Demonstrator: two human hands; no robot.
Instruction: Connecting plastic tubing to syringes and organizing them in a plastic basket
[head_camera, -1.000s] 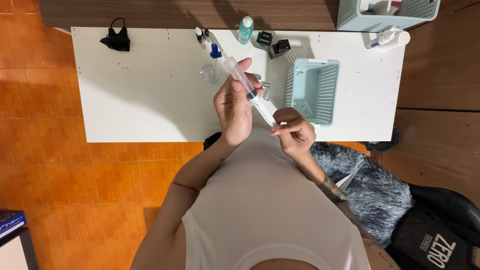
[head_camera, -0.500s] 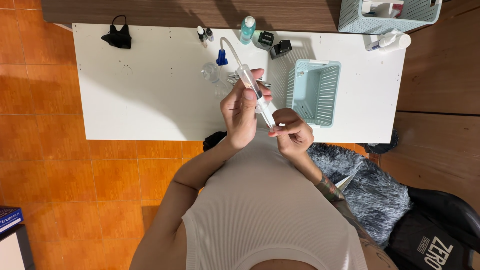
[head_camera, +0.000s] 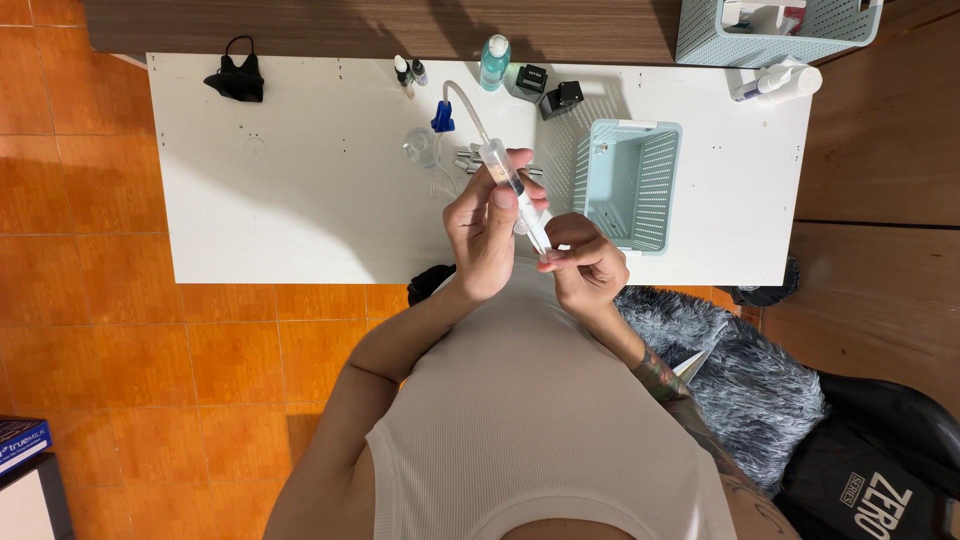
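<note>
My left hand (head_camera: 486, 232) grips the barrel of a clear syringe (head_camera: 505, 172) above the near edge of the white table (head_camera: 300, 200). A thin clear tube (head_camera: 462, 100) with a blue connector (head_camera: 442, 118) curves from the syringe's far end over the table. My right hand (head_camera: 588, 265) pinches the white plunger end (head_camera: 538, 238) of the same syringe, close to my chest. A clear plastic cup (head_camera: 420, 146) and small metal pieces (head_camera: 472, 158) lie on the table just beyond my left hand.
A light blue basket (head_camera: 626, 184) stands right of my hands, another basket (head_camera: 775, 30) at the far right corner. Small dropper bottles (head_camera: 408, 70), a teal bottle (head_camera: 494, 62), two black boxes (head_camera: 548, 88), a white spray bottle (head_camera: 780, 82) and a black pouch (head_camera: 238, 76) line the far edge.
Both hands have kept hold of the syringe and shifted slightly. The tube and its blue connector have swung left over the table.
</note>
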